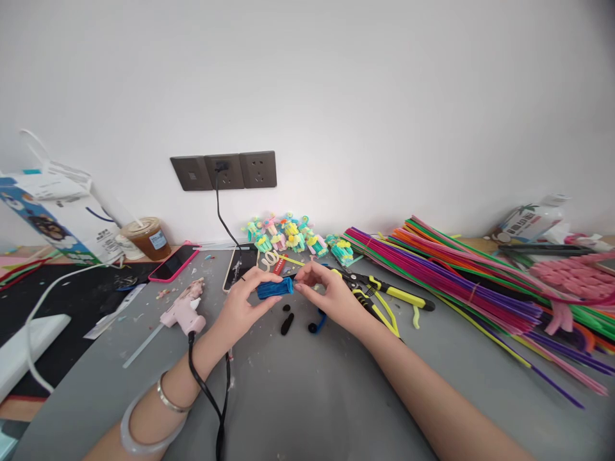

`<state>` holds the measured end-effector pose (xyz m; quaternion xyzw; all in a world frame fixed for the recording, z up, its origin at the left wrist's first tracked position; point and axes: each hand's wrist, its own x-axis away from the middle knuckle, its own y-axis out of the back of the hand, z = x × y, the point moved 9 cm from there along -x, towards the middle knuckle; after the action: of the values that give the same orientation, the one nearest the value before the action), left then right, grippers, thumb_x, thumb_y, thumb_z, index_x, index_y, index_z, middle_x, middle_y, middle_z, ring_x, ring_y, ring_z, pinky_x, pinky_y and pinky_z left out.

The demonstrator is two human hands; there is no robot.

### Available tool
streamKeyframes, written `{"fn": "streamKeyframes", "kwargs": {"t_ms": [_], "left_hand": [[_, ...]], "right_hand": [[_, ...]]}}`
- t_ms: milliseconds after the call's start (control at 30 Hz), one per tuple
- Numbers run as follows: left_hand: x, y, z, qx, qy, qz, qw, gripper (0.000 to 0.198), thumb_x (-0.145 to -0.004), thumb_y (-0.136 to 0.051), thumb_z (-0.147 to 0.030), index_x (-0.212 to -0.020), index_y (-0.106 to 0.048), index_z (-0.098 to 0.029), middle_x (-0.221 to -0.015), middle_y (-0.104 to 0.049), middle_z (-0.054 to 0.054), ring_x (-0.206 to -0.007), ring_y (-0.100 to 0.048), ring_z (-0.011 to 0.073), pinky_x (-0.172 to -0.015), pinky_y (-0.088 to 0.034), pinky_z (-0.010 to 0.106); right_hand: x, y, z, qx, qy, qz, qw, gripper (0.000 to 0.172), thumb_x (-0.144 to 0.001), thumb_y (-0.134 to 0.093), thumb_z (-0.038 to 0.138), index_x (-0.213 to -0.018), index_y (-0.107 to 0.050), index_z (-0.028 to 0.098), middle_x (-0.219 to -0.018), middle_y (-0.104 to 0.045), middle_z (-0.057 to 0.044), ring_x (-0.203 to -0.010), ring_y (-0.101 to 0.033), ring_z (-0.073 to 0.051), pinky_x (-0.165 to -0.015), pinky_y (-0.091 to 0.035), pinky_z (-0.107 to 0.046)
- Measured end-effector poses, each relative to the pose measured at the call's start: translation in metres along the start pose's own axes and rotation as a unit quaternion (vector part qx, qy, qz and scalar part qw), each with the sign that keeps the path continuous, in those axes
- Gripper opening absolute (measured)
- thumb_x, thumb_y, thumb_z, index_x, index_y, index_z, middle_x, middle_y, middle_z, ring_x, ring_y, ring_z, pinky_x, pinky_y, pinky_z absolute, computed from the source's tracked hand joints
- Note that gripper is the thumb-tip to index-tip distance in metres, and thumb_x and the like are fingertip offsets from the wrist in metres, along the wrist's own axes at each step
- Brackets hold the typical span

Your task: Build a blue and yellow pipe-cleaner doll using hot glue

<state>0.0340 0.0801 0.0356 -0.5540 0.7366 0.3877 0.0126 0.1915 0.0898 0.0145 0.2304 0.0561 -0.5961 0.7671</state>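
A small blue bundle of pipe cleaners (271, 289) is pinched between the thumb and fingers of my left hand (244, 299). At its right end, my right hand (327, 289) has thumb and fingertips pressed together; whatever they grip there is too small to make out. Just below lie two small black fuzzy pieces (287, 324) and a blue stem with a black coiled end (316, 323). Yellow-and-black pliers (372, 294) rest partly behind my right hand and forearm.
To the left are a pink glue gun (183, 309) with a black cord, a pink-cased phone (173, 263) and a drink cup (145, 238). Several pastel pipe-cleaner figures (291, 235) stand by the wall. Bundles of colourful pipe cleaners (456, 288) spread across the right.
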Motion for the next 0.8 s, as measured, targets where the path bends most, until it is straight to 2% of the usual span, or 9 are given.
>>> {"fn": "streamKeyframes", "kwargs": {"t_ms": [233,433,633,800], "left_hand": [[0.001,0.007,-0.009,-0.011,-0.028,-0.034,0.999,0.018,-0.082,-0.071,-0.025,-0.101,-0.07,-0.025,-0.088,-0.067,0.004,-0.079,-0.06,0.0194,-0.073,-0.048,0.03],[0.003,0.013,-0.017,-0.02,-0.064,-0.065,0.996,0.015,-0.081,-0.069,-0.019,-0.095,-0.071,-0.026,-0.085,-0.069,0.004,-0.079,-0.061,0.0196,-0.073,-0.048,0.031],[0.003,0.018,-0.019,-0.033,-0.041,-0.076,0.996,0.011,-0.078,-0.068,-0.023,-0.087,-0.07,-0.026,-0.084,-0.072,0.004,-0.079,-0.062,0.0221,-0.073,-0.049,0.034],[0.003,0.017,-0.022,-0.035,-0.056,-0.083,0.994,0.012,-0.078,-0.068,-0.02,-0.088,-0.07,-0.026,-0.084,-0.072,0.004,-0.077,-0.062,0.0211,-0.072,-0.048,0.033]], "right_hand": [[0.003,-0.001,0.01,-0.047,-0.008,-0.022,0.999,0.023,-0.088,-0.063,0.042,-0.095,-0.06,0.021,-0.087,-0.064,-0.004,-0.079,-0.061,-0.018,-0.075,-0.05,-0.031],[0.004,-0.003,0.02,-0.063,-0.002,-0.018,0.998,0.023,-0.087,-0.066,0.041,-0.096,-0.064,0.02,-0.082,-0.065,-0.003,-0.076,-0.061,-0.018,-0.075,-0.05,-0.032],[0.007,-0.006,0.025,-0.063,0.009,-0.011,0.998,0.022,-0.087,-0.066,0.04,-0.096,-0.065,0.021,-0.083,-0.065,-0.004,-0.076,-0.061,-0.018,-0.074,-0.05,-0.032],[0.007,-0.007,0.023,-0.071,0.005,-0.009,0.997,0.022,-0.087,-0.066,0.04,-0.097,-0.065,0.021,-0.083,-0.064,-0.003,-0.076,-0.061,-0.018,-0.075,-0.05,-0.032]]}}
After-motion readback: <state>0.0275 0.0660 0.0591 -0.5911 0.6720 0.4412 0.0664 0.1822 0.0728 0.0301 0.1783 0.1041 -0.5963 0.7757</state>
